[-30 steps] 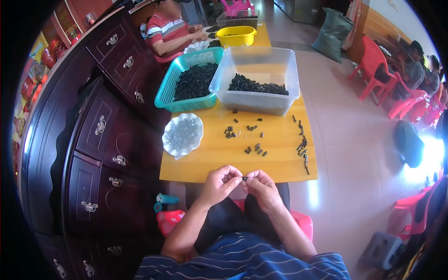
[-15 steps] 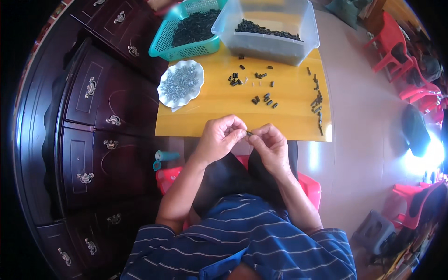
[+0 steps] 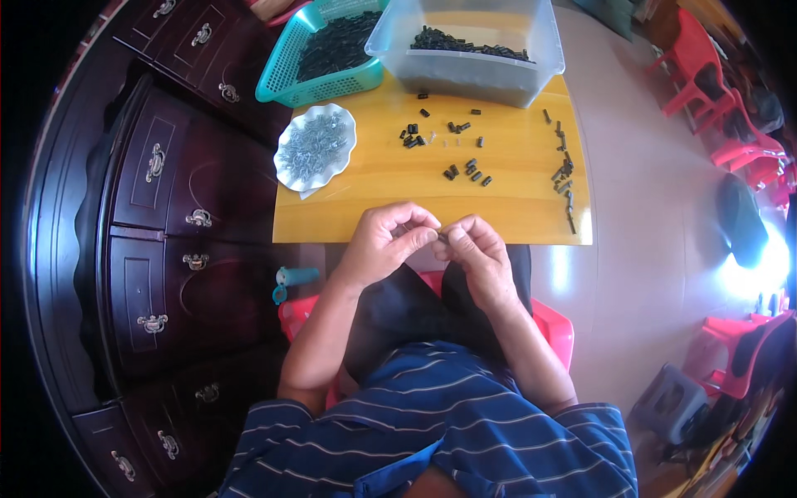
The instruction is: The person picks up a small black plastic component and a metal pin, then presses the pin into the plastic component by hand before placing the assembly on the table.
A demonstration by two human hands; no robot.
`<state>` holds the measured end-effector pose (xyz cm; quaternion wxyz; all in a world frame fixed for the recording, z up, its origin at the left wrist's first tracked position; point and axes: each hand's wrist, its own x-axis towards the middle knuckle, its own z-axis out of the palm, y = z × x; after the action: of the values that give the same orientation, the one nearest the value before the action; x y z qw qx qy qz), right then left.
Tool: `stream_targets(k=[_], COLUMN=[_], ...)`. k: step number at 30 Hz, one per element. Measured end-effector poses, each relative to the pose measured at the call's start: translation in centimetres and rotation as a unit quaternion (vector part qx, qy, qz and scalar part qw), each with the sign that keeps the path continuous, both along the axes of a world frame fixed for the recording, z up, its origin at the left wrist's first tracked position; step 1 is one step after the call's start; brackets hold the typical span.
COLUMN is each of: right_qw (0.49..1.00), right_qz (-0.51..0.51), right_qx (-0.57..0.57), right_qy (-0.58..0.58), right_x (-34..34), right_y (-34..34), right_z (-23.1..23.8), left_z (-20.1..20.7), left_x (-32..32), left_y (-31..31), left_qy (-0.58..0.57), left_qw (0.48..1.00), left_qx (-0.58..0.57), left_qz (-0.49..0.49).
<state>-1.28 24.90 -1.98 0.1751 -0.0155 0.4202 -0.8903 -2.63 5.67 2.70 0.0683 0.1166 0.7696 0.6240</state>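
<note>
Just off the near edge of the yellow wooden table (image 3: pixel 374 212), both my hands meet at the fingertips. Thumb and finger of my left hand (image 3: pixel 388 242) pinch one end of a small dark cylindrical piece (image 3: pixel 442 236). Its other end sits in the pinch of my right hand (image 3: pixel 480 256); fingers cover most of it. Beyond the hands lie loose black cylindrical pieces (image 3: pixel 473 168) in small groups. Left of these, a white wavy-rimmed plate (image 3: pixel 352 148) bears a heap of small clear or silvery parts (image 3: pixel 314 148).
At the table's far side stand a teal perforated basket (image 3: pixel 320 90) and a clear plastic bin (image 3: pixel 465 79), both with many black pieces. A line of dark pieces (image 3: pixel 564 170) runs along the right edge. Dark wooden drawers (image 3: pixel 166 174) flank the left; red chairs (image 3: pixel 701 70) stand right.
The view has shifted slightly, so the table things appear a little higher and further left. My right fingers have turned a little around the small piece, which now shows less.
</note>
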Motion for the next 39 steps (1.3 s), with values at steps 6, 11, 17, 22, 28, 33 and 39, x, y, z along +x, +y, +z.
stream_targets(k=[6, 11, 17, 22, 28, 33, 39], right_qw=[0.990, 0.992, 0.993, 0.993, 0.987, 0.981, 0.979], right_qz=[0.082, 0.049, 0.027, 0.029, 0.008, 0.060, 0.068], right_qx=[-0.097, -0.097, -0.095, -0.094, -0.123, -0.148, -0.159], right_qy=[-0.061, -0.059, -0.067, -0.065, -0.100, -0.113, -0.110], right_x=[-0.3, -0.5, -0.6, -0.5, -0.4, -0.5, -0.4], right_y=[0.4, 0.5, 0.4, 0.1, 0.0, 0.2, 0.0], right_z=[0.0, -0.5, -0.7, -1.1, -0.7, -0.6, -0.6], left_z=[-0.5, 0.2, 1.5, 1.0, 0.2, 1.1, 1.2], left_x=[-0.4, 0.0, 0.1, 0.2, 0.2, -0.3, -0.1], left_y=[0.0, 0.8, 2.3, 3.2, 3.0, 2.8, 2.9], left_qy=[0.053, 0.065, 0.216, 0.306, 0.269, 0.297, 0.287], left_qw=[0.998, 0.998, 0.958, 0.910, 0.926, 0.912, 0.917], left_qx=[0.014, 0.004, -0.191, -0.277, -0.260, -0.279, -0.277], left_qz=[-0.037, -0.019, -0.001, 0.035, 0.059, 0.046, 0.025])
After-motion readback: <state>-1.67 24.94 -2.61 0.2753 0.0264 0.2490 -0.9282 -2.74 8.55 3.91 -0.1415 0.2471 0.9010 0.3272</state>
